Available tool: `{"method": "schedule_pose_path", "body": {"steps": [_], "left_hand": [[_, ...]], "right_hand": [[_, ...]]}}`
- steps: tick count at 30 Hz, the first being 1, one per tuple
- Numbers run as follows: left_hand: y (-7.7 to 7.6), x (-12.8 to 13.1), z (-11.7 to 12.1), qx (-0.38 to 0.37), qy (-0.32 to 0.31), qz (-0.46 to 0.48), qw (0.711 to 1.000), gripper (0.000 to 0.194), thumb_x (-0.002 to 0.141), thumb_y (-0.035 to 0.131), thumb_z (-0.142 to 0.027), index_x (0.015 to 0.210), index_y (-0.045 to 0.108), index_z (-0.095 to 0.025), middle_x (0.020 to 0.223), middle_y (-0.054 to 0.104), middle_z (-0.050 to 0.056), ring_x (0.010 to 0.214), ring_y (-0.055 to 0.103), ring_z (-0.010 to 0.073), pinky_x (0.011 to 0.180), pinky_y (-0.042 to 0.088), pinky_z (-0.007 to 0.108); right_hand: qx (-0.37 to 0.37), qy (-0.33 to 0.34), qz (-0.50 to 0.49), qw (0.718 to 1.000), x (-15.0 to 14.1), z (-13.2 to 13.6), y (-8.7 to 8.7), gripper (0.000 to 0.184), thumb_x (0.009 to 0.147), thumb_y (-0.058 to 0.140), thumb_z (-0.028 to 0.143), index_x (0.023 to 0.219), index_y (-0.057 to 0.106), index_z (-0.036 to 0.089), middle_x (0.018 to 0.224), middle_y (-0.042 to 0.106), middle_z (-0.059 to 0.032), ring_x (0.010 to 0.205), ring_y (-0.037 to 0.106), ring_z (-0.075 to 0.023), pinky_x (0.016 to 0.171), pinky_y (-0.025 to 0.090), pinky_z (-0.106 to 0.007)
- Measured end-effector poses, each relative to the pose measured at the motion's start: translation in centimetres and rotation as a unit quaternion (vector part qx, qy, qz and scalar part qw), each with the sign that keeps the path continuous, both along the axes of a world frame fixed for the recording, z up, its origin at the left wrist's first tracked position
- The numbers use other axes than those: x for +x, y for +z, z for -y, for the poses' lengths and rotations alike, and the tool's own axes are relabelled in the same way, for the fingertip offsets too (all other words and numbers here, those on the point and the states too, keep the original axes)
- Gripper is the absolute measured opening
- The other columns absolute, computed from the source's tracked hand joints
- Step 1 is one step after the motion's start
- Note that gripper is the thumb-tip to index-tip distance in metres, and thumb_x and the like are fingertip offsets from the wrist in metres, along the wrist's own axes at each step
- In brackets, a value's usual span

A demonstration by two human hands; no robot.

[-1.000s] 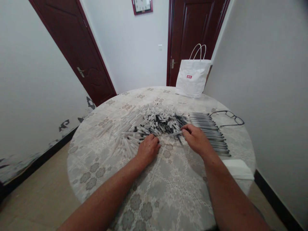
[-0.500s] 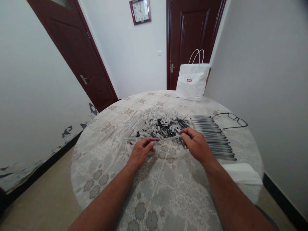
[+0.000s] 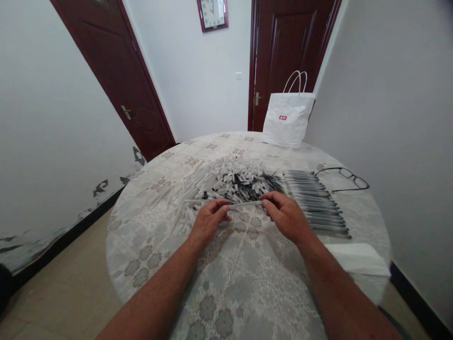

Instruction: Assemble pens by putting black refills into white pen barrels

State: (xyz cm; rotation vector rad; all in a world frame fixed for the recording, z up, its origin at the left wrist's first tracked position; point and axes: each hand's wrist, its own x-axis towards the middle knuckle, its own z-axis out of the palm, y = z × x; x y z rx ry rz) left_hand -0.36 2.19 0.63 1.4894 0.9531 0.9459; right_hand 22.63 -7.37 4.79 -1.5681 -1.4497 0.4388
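Observation:
A thin, clear pen barrel [image 3: 246,204] stretches between my two hands, lying nearly level above the tablecloth. My left hand [image 3: 211,218] pinches its left end between thumb and fingers. At the other end, my right hand [image 3: 285,215] has thumb and fingertips closed on the barrel; the fingers hide its tip. Just beyond the hands spreads a loose pile of pen parts: clear barrels [image 3: 203,179], white caps [image 3: 233,165] and dark refills [image 3: 272,182]. Right of the pile, a row of pens with dark ends [image 3: 316,203] lies side by side.
Black-framed glasses [image 3: 348,177] lie at the right of the round table [image 3: 226,283]. A folded white paper or cloth [image 3: 357,258] is by my right forearm. At the back stands a white handled bag [image 3: 288,118].
The pen barrel has gone from tilted to nearly level, and its left end now meets my left fingertips. My hands are slightly closer together. The camera view has shifted a little.

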Motion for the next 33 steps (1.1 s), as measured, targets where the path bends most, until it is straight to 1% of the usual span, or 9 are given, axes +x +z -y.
{"method": "schedule_pose_path", "body": {"steps": [4,7,9,12,18,21,26,30,33], "left_hand": [[0.2,-0.1,-0.6,-0.104,0.032,0.170,0.979,0.035,0.074,0.079,-0.038,0.101,0.067,-0.018,0.084,0.067,0.000,0.072,0.065,0.0128,0.073,0.058,0.031],[0.5,-0.4,-0.9,-0.149,0.046,0.234,0.960,0.033,0.071,0.083,-0.032,0.096,0.068,-0.017,0.080,0.066,-0.001,0.071,0.064,0.0113,0.072,0.059,0.030],[0.8,-0.6,-1.1,-0.162,0.048,0.254,0.952,0.031,0.072,0.083,-0.029,0.097,0.068,-0.017,0.087,0.070,0.001,0.075,0.067,0.0126,0.073,0.060,0.029],[1.3,-0.8,-1.4,-0.157,0.038,0.265,0.951,0.028,0.074,0.081,-0.026,0.097,0.069,-0.016,0.102,0.073,0.005,0.081,0.070,0.0133,0.076,0.061,0.027],[1.5,-0.8,-1.7,-0.138,0.069,0.254,0.955,0.020,0.079,0.075,-0.022,0.097,0.070,-0.016,0.098,0.075,0.005,0.080,0.072,0.0146,0.075,0.062,0.028],[1.4,-0.8,-1.7,-0.125,0.081,0.242,0.959,0.021,0.079,0.075,-0.024,0.097,0.071,-0.015,0.096,0.075,0.006,0.082,0.073,0.0161,0.076,0.062,0.028],[1.1,-0.7,-1.7,-0.124,0.073,0.230,0.963,0.025,0.077,0.077,-0.026,0.098,0.071,-0.014,0.097,0.075,0.008,0.087,0.073,0.0184,0.080,0.063,0.031],[1.1,-0.5,-1.6,-0.131,0.067,0.225,0.963,0.021,0.079,0.075,-0.026,0.096,0.072,-0.014,0.098,0.075,0.008,0.086,0.073,0.0180,0.079,0.063,0.030],[1.3,-0.4,-1.5,-0.131,0.077,0.226,0.962,0.021,0.079,0.075,-0.026,0.096,0.071,-0.014,0.099,0.075,0.008,0.086,0.073,0.0177,0.079,0.063,0.030]], "right_hand": [[0.032,0.063,0.074,0.995,-0.5,-0.1,-0.1,0.019,0.093,0.058,0.029,0.103,0.072,0.022,0.091,0.074,-0.0031,0.082,0.067,-0.0175,0.076,0.048,-0.028],[0.067,0.094,0.149,0.982,-1.3,-0.3,-0.7,0.022,0.096,0.056,0.026,0.112,0.069,0.019,0.102,0.074,-0.0069,0.092,0.067,-0.0188,0.084,0.048,-0.030],[0.081,0.112,0.201,0.970,-2.0,-0.5,-1.0,0.024,0.098,0.054,0.025,0.117,0.066,0.018,0.109,0.073,-0.0093,0.098,0.066,-0.0200,0.089,0.048,-0.031],[0.085,0.103,0.291,0.947,-3.1,-0.6,-1.3,0.022,0.099,0.050,0.024,0.114,0.066,0.018,0.103,0.072,-0.0096,0.096,0.064,-0.0208,0.084,0.047,-0.030],[0.093,0.081,0.390,0.912,-4.9,-0.4,-1.6,0.021,0.100,0.044,0.019,0.104,0.065,0.019,0.085,0.067,-0.0071,0.082,0.058,-0.0200,0.072,0.042,-0.029],[0.091,0.081,0.356,0.927,-5.3,-0.5,-1.9,0.019,0.099,0.045,0.020,0.103,0.064,0.018,0.087,0.068,-0.0075,0.083,0.060,-0.0203,0.075,0.043,-0.030],[0.062,0.094,0.215,0.970,-5.3,-0.2,-1.2,0.020,0.099,0.049,0.023,0.107,0.066,0.017,0.097,0.072,-0.0078,0.089,0.065,-0.0188,0.081,0.046,-0.028],[0.018,0.084,0.094,0.992,-5.3,0.0,-0.5,0.018,0.097,0.054,0.023,0.101,0.071,0.019,0.087,0.073,-0.0028,0.080,0.066,-0.0155,0.076,0.046,-0.025],[-0.026,0.082,-0.017,0.996,-5.4,-0.4,-1.0,0.017,0.095,0.055,0.024,0.095,0.072,0.020,0.077,0.072,0.0001,0.070,0.064,-0.0129,0.067,0.046,-0.023]]}}
